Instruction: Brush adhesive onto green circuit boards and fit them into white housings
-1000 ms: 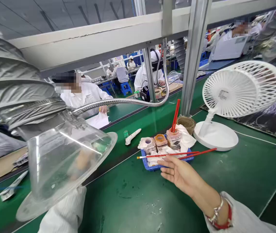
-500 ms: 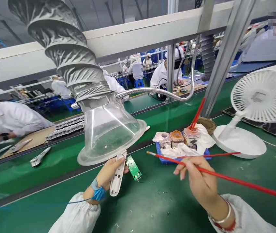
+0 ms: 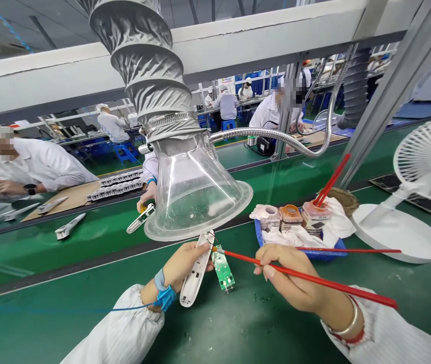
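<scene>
My left hand [image 3: 183, 265] is closed around a long white plastic housing [image 3: 196, 277], its inner side facing up. Beside the housing hangs a green circuit board [image 3: 224, 272], joined to it near the top by thin wires; my left fingertips are behind it. My right hand [image 3: 294, 277] pinches a thin red paintbrush [image 3: 336, 284]. The brush tip is at the top end of the board, close to the wires; whether it touches cannot be made out. A clear fume hood [image 3: 196, 212] hangs just above the housing.
A blue tray [image 3: 258, 235] holds small jars, one with red brushes [image 3: 332, 179], and white cloth. Another red brush [image 3: 355, 249] lies across it. A white fan [image 3: 400, 232] stands right. Beyond the hood, a co-worker's hand [image 3: 149, 194] holds a similar housing. Another white part [image 3: 70, 226] lies left.
My right hand has moved left, bringing the brush tip to the board's top. A co-worker's hand with a housing has appeared behind the hood. The whole view has shifted.
</scene>
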Demonstrator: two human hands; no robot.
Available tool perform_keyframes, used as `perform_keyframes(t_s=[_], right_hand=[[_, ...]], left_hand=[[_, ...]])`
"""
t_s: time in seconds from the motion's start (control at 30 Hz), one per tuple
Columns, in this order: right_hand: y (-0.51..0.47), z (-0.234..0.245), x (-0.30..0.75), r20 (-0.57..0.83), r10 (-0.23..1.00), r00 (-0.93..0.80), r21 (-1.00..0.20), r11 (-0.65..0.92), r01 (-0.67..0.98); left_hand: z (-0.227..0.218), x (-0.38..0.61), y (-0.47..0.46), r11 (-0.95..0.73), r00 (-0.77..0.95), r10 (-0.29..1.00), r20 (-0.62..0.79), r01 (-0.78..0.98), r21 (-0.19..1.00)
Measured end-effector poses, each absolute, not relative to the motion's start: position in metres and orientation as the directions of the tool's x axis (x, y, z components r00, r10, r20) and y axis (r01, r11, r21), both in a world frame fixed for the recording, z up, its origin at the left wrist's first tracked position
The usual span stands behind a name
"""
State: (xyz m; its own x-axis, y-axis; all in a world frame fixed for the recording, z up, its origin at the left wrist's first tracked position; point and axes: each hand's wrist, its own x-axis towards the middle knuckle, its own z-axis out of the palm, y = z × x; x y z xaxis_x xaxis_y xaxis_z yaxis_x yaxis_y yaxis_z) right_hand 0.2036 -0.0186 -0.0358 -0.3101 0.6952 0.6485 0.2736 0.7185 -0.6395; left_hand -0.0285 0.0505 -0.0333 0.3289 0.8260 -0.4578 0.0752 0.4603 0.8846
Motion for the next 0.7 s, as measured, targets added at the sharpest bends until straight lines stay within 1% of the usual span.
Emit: perform_keyframes(t_s=[0.17,0.3,0.43,0.53,0.63,0.7], right_hand=[[-0.016,-0.028,0.202,0.680,0.627,-0.380,-0.548,0.779,0.305],[-0.018,-0.025,0.201,0.723,0.600,-0.343,-0.528,0.800,0.285],[-0.019,-0.029,0.204,0.713,0.637,-0.291,-0.553,0.767,0.324],[-0.017,-0.034,0.209,0.684,0.684,-0.254,-0.586,0.722,0.368],[-0.015,-0.041,0.218,0.669,0.723,-0.173,-0.633,0.676,0.378],[-0.014,-0.048,0.225,0.662,0.742,-0.100,-0.673,0.649,0.355]], left_hand=[[-0.034,-0.033,0.048,0.409,0.326,0.853,-0.407,0.064,0.910],[-0.033,-0.034,0.046,0.370,0.297,0.882,-0.365,0.042,0.928],[-0.028,-0.033,0.042,0.364,0.266,0.898,-0.350,-0.005,0.931],[-0.026,-0.038,0.047,0.354,0.201,0.920,-0.337,-0.055,0.933],[-0.024,-0.050,0.067,0.328,0.111,0.940,-0.322,-0.042,0.944],[-0.017,-0.060,0.086,0.300,0.059,0.952,-0.299,-0.011,0.954]])
